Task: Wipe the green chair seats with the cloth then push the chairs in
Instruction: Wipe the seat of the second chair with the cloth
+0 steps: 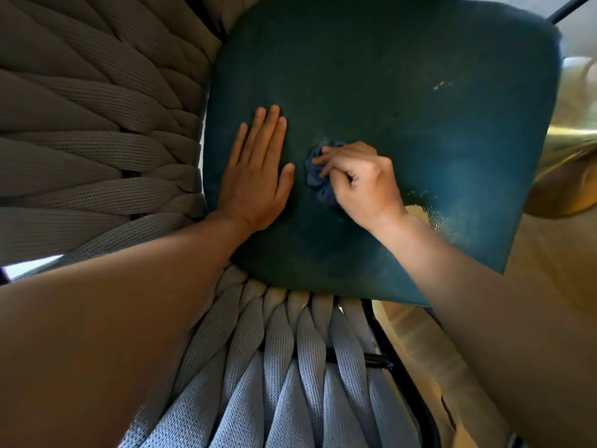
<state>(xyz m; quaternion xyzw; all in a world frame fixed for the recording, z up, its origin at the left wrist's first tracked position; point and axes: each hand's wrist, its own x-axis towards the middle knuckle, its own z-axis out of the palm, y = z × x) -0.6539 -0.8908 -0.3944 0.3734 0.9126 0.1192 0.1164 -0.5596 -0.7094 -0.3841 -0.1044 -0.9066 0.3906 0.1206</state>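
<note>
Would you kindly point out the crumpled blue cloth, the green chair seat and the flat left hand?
crumpled blue cloth (318,179), head view, exposed bunched folds.
green cushioned chair seat (403,76), head view, bare middle.
left hand (255,169), head view, back of hand.

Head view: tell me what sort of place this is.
Probably a dining or patio seating area: a green cushioned chair seat framed by thick woven rope backrest, over a pale tiled floor.
</note>
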